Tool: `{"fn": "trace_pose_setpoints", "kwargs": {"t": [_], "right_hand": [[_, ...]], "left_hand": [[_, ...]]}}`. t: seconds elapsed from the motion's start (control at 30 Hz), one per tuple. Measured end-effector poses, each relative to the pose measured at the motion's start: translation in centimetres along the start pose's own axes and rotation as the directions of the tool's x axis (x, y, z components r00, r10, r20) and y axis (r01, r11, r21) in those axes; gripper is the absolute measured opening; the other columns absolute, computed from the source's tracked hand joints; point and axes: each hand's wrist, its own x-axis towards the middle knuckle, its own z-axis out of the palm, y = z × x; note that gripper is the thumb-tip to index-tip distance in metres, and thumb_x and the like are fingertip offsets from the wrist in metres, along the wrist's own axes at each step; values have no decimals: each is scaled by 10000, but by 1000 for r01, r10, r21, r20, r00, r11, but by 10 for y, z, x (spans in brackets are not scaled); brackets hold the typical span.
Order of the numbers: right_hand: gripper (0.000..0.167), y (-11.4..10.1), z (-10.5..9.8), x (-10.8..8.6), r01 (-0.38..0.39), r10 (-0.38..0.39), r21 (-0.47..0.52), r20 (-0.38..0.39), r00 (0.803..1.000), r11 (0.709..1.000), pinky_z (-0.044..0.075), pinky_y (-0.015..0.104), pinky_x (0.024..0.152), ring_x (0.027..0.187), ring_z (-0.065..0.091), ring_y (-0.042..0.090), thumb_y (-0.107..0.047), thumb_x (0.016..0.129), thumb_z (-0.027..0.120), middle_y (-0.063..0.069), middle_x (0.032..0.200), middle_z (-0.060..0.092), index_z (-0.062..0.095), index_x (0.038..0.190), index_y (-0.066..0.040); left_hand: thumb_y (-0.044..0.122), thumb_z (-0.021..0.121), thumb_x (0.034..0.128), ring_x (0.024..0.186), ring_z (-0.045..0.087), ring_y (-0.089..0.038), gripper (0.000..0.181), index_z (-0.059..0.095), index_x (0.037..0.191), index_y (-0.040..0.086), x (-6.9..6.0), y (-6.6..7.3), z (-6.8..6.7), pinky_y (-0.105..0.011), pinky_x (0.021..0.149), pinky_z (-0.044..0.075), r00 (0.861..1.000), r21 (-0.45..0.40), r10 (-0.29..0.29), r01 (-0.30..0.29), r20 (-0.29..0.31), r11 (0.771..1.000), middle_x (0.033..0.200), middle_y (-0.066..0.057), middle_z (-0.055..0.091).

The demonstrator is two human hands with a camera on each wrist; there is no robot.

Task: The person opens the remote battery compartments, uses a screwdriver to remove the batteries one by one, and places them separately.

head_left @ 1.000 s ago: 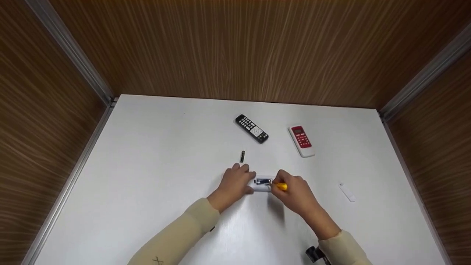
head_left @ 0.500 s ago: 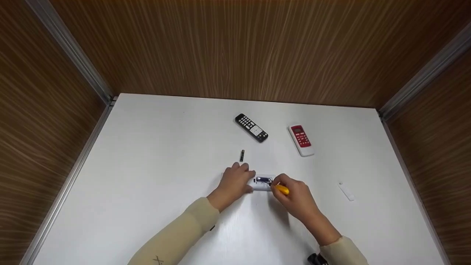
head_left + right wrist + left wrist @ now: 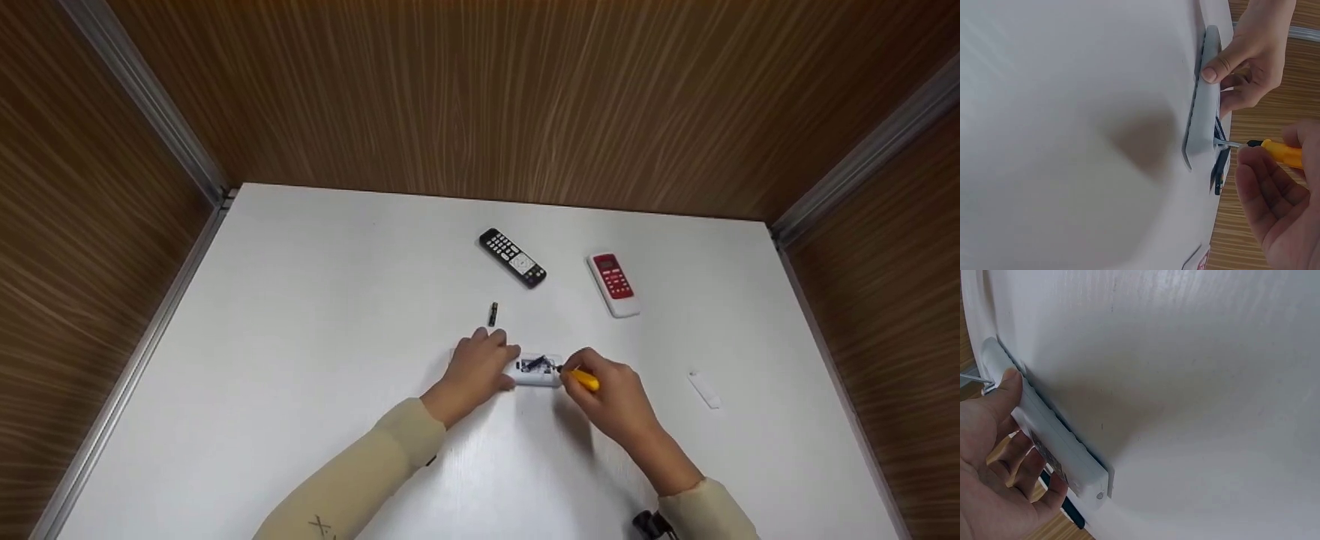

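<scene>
A white remote control (image 3: 538, 380) lies face down with its battery compartment uncovered. My left hand (image 3: 476, 367) holds it at its left part, thumb on the near edge and fingers over the far side; the left wrist view shows the thumb on the remote's side (image 3: 1055, 422). In the compartment one battery (image 3: 535, 364) sits slanted, its right end raised. My right hand (image 3: 611, 394) pinches a screwdriver with a yellow handle (image 3: 583, 379). The screwdriver's metal shaft (image 3: 1227, 144) reaches into the compartment in the right wrist view; its tip is hidden there.
A loose battery (image 3: 493, 314) lies just beyond my left fingers. Farther back are a black remote (image 3: 513, 259) and a white remote with a red face (image 3: 613, 285). To the right lies a thin white battery cover (image 3: 703, 390). Wood-patterned panels (image 3: 450, 97) border the white table.
The battery in the compartment has gone from lying flat to slanted, with its right end lifted. My right hand and the screwdriver have shifted slightly right. The left hand stays on the remote.
</scene>
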Motion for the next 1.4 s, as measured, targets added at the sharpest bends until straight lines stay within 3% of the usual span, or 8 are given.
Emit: {"fn": "trace_pose_setpoints", "kwargs": {"t": [0.27, 0.47, 0.8, 1.0, 1.23, 1.4], "right_hand": [[49, -2, 4, 3, -11, 9, 34, 62, 998, 999, 471, 246, 593, 642, 535, 107, -231, 927, 690, -105, 802, 665, 648, 950, -244], [55, -2, 4, 4, 11, -12, 41, 27, 1000, 999, 448, 243, 562, 613, 516, 97, -219, 923, 701, -125, 793, 664, 658, 952, -238], [68, -6, 5, 11, 33, -37, 118, 32, 999, 993, 464, 245, 591, 644, 542, 104, -201, 925, 703, -162, 828, 682, 668, 967, -241], [62, -6, 7, 15, 19, -24, 140, 39, 999, 990, 464, 250, 592, 655, 542, 121, -214, 935, 695, -167, 836, 678, 663, 969, -255], [60, -2, 10, 19, 3, -12, 156, 53, 998, 988, 469, 260, 612, 678, 556, 127, -235, 945, 683, -165, 869, 686, 659, 984, -275], [56, -1, 9, 17, -20, 10, 163, 62, 998, 986, 491, 253, 613, 667, 578, 118, -249, 948, 685, -145, 866, 693, 657, 994, -265]], "left_hand": [[413, 807, 779, 854, 503, -208, 416, 711, 1114, 185, 1, -1, -1, -359, 679, 473, 1000, 6, -2, 2, 5, 1000, 1004, -6, 607], [424, 797, 800, 866, 518, -215, 402, 705, 1116, 191, 1, -2, -3, -374, 685, 492, 1000, 21, 0, 0, 17, 1000, 1012, -9, 600], [420, 815, 777, 868, 525, -211, 440, 717, 1142, 193, 0, -1, -3, -357, 678, 479, 1000, 15, -7, 6, 12, 1000, 996, -1, 606], [425, 826, 764, 897, 549, -213, 511, 714, 1194, 173, 1, -2, -1, -360, 696, 494, 1000, 10, -21, 21, 6, 1000, 1023, -7, 626], [436, 852, 732, 1017, 608, -267, 835, 539, 1408, 58, 3, -3, -2, -388, 780, 530, 999, -13, -48, 49, 11, 999, 1137, -97, 668], [429, 858, 720, 994, 604, -251, 739, 583, 1334, 123, 2, -2, 1, -387, 754, 532, 999, -13, -40, 40, -16, 999, 1121, -76, 668]]}}
